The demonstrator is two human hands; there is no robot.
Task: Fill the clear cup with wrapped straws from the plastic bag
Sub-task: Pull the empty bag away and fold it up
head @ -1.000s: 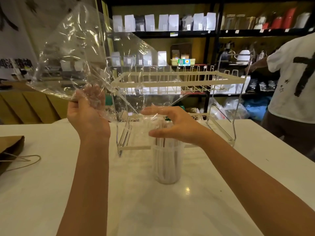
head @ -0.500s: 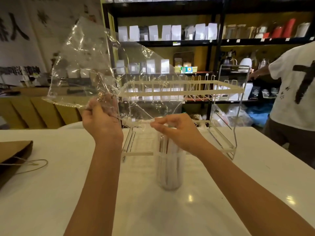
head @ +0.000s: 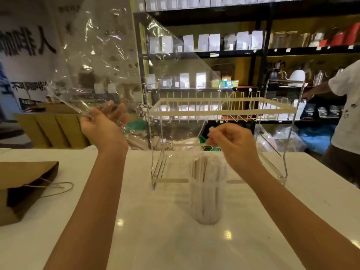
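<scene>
White worktop [head: 155, 240] carries everything: a wire-and-acrylic rack [head: 220, 112] at the back, a brown paper bag [head: 23, 184] lying at the left edge, and the cup [head: 207, 193] standing just in front of the rack. Above it the plastic bag [head: 109, 61] now hangs higher and farther left than a second ago, spread out and see-through, with no straws visible inside; its lower corner trails down toward the cup's mouth. The left hand [head: 103, 123] grips the bag's lower edge, fingers partly spread behind the film. The right hand [head: 231, 143] has lifted off the cup's rim and is pinched shut on the bag's trailing corner, just above the cup. The straws [head: 204, 172] stand upright in the cup, packed close. Filling looks done, I judge; clearing the empty bag away remains.
</scene>
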